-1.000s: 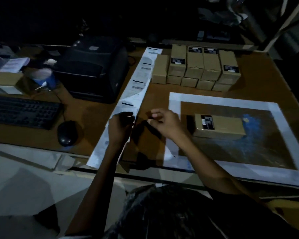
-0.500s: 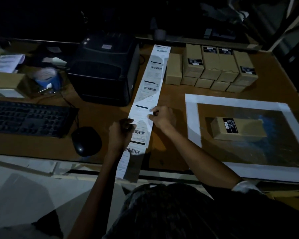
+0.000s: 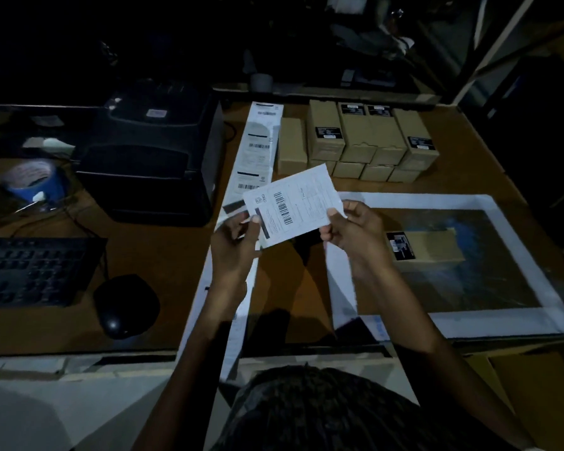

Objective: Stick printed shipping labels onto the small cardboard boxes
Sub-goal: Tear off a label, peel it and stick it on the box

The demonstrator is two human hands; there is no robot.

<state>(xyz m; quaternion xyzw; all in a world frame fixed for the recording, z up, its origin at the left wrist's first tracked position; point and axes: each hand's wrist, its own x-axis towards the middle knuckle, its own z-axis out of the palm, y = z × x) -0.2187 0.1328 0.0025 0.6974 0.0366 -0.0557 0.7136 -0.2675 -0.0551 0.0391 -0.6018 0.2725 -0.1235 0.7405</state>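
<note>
**Label held up over the counter**

Both hands hold one printed shipping label above the counter. The left hand pinches its left edge in a closed grip; the right hand pinches its right edge the same way. The label hangs tilted, barcode facing up, just in front of the stack of small cardboard boxes. A long label strip lies left of that stack, beside the black printer. A single box sits on the white-bordered mat, near the stack, right of the right hand.
</note>
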